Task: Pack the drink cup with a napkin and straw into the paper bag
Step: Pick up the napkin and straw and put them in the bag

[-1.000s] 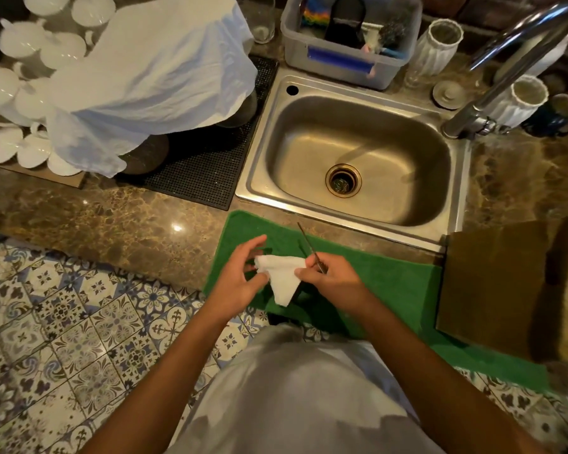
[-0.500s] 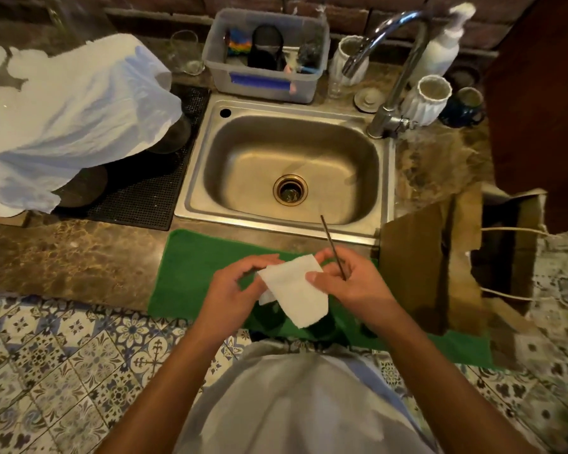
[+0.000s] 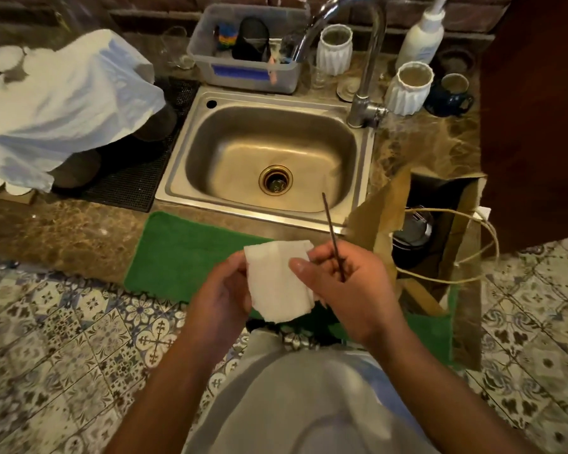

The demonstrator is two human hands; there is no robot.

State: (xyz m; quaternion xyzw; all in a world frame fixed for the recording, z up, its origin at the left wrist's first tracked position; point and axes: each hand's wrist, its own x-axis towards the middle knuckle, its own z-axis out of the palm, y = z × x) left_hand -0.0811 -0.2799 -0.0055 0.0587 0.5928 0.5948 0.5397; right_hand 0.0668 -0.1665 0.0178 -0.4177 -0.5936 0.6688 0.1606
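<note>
Both hands hold a folded white napkin (image 3: 277,280) over the green mat (image 3: 184,253). My left hand (image 3: 222,294) grips its left edge. My right hand (image 3: 348,286) pinches its right edge and also holds a thin dark straw (image 3: 331,229) that points up and away toward the sink. To the right stands an open brown paper bag (image 3: 384,208) with string handles. Inside it sits the drink cup (image 3: 413,229), of which only the dark lid shows.
A steel sink (image 3: 269,158) with a tall faucet (image 3: 364,60) lies behind the mat. A white cloth (image 3: 66,103) covers dishes on the black mat at left. A plastic bin (image 3: 246,50), white ribbed cups (image 3: 407,86), a mug and a pump bottle line the back.
The view has swung right, so the bag's opening and the cup inside now show. The hands with napkin and straw have shifted slightly toward the bag.
</note>
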